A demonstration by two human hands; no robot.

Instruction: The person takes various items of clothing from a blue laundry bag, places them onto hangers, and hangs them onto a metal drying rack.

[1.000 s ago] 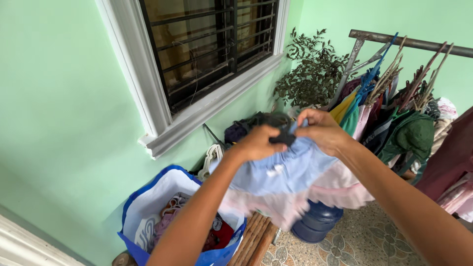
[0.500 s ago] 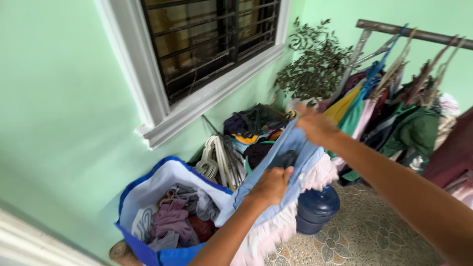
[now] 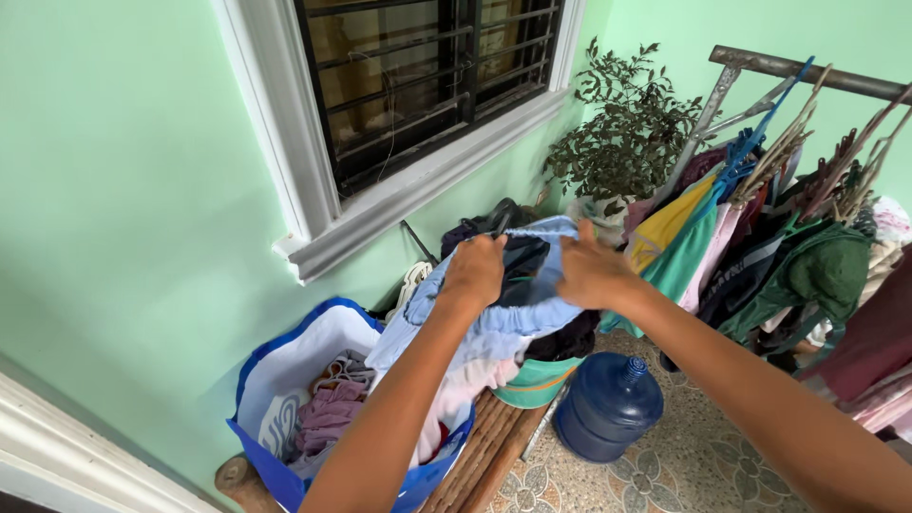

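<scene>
A light blue garment with a pale pink frilled hem hangs in front of me. My left hand grips its upper edge on the left. On the right, my right hand grips the same edge. A dark hanger shows between the two hands, partly hidden by cloth. The garment's lower part drapes over a blue-and-white bag that holds several crumpled clothes.
A barred window sits in the green wall at left. A potted shrub stands in the corner. A metal rack at right carries several hung clothes. Below are a blue water jug, a green basket and wooden slats.
My left hand has risen from low on the garment back to its top edge, close to my right hand. The garment is now bunched between both hands.
</scene>
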